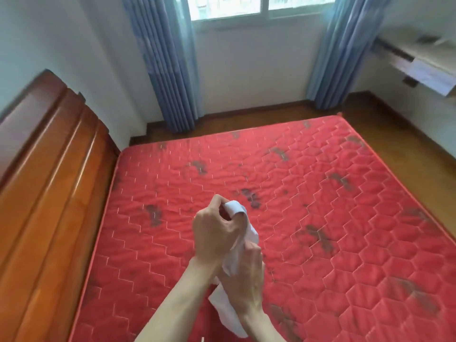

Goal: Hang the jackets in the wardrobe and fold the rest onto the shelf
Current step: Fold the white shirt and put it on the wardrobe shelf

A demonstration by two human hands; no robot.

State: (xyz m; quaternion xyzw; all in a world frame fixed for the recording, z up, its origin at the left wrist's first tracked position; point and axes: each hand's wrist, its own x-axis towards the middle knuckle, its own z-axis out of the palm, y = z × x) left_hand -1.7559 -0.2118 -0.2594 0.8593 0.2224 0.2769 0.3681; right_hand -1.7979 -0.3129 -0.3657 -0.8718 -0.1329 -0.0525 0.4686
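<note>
Small white cloth garment (238,253), bunched and twisted, held in the air above the bed between both hands; exact kind of garment not readable. Upper end loops over the curled fingers of the left hand (217,233), a white fold showing past the fingertips; the thumb presses in from the near side, so this hand pinches the top of the cloth. Middle of the cloth runs down between the two hands. Right hand (244,275), lower and nearer the camera, has its fingers wrapped round the middle of the cloth; a loose white tail hangs out below the wrist toward the bottom edge of view. Both forearms bare, crossing close together. Beneath: red quilted mattress (320,218) with hexagon stitching and dark smudged marks. Left of it, a glossy brown wooden headboard (49,181). Beyond, wooden floor, blue pleated curtains (167,70) either side of a bright window (227,7), white walls. Far right, a pale shelf unit (429,65), blurred.
</note>
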